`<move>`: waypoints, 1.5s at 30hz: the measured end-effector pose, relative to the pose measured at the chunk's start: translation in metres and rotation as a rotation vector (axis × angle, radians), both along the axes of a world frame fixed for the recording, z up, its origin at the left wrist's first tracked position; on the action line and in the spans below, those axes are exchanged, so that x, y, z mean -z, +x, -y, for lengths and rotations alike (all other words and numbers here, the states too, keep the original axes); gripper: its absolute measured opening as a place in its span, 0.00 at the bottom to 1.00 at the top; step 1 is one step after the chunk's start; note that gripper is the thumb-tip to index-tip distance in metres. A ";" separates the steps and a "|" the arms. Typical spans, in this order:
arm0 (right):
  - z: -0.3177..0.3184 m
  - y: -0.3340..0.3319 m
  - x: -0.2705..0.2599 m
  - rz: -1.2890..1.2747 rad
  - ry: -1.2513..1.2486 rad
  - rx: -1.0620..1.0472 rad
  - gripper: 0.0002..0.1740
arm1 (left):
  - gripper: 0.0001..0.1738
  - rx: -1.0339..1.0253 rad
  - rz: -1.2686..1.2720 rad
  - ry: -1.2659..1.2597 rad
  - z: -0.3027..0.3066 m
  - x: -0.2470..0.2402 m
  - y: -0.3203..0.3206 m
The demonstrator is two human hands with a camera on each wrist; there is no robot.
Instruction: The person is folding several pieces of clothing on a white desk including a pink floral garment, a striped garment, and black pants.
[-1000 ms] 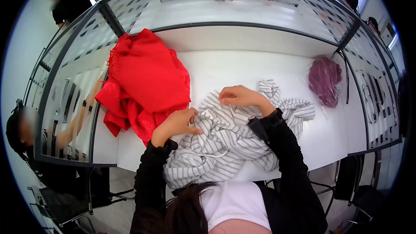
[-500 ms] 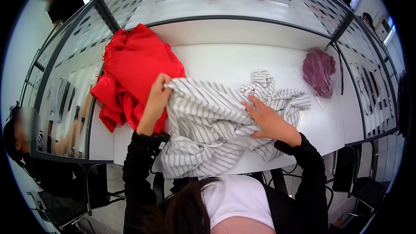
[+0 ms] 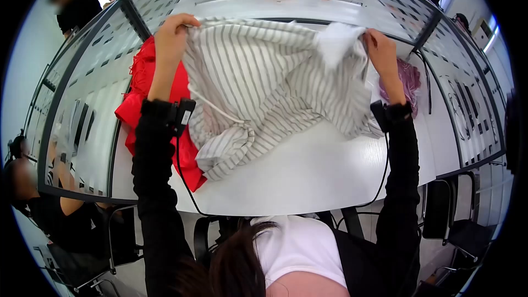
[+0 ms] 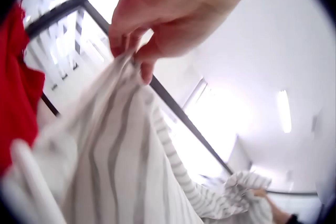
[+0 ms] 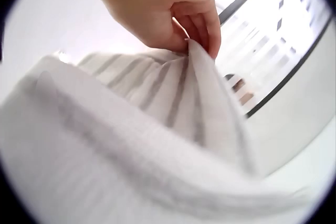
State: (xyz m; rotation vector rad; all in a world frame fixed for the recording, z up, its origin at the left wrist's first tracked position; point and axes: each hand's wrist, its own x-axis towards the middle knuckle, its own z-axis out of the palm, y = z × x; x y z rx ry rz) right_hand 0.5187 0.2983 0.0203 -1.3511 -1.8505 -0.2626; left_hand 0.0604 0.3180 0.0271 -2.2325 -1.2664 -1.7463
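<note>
A white cloth with grey stripes (image 3: 247, 55) hangs spread between the two raised hands in the head view, its lower left part bunched near a white cord. The left hand (image 3: 171, 38) pinches its upper left corner; in the left wrist view thumb and fingers of that hand (image 4: 173, 14) grip the gathered edge. At the upper right, the right hand (image 3: 381, 55) pinches another part of the edge. The right wrist view shows the right hand (image 5: 163, 8) with the striped cloth (image 5: 178, 92) between thumb and fingers.
A red cloth (image 3: 146, 99) lies at the left of the white table (image 3: 308, 170), partly behind the striped cloth. A purple item in clear plastic (image 3: 408, 80) is at the right. Dark-framed partitions (image 3: 432, 30) surround the table; people are beyond them.
Both hands have moved up and apart, lifting and spreading the striped cloth, which lay crumpled on the table. The right hand, earlier lying on the cloth with spread fingers, now pinches it.
</note>
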 end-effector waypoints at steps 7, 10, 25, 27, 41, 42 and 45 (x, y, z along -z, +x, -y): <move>0.003 0.063 0.066 0.285 -0.150 0.417 0.08 | 0.13 0.042 -0.318 -0.362 0.086 0.048 0.009; 0.036 0.061 0.074 0.084 -0.419 0.135 0.07 | 0.24 0.175 -0.704 -0.318 0.124 0.084 0.003; 0.085 0.019 0.105 0.263 -0.647 -0.164 0.26 | 0.16 0.004 -0.704 -0.562 0.159 0.068 0.000; 0.088 0.025 0.099 0.287 -0.676 -0.232 0.25 | 0.16 -0.080 -0.473 -0.249 0.154 0.048 -0.010; 0.072 0.015 0.087 0.029 -0.616 -0.432 0.29 | 0.47 0.007 -0.775 -0.521 0.146 0.125 -0.005; 0.074 0.011 0.087 0.020 -0.790 -0.441 0.36 | 0.45 0.057 -0.728 -0.515 0.146 0.124 0.000; 0.090 -0.010 0.085 0.250 -0.641 -0.304 0.39 | 0.44 0.052 -0.841 -0.626 0.152 0.091 0.025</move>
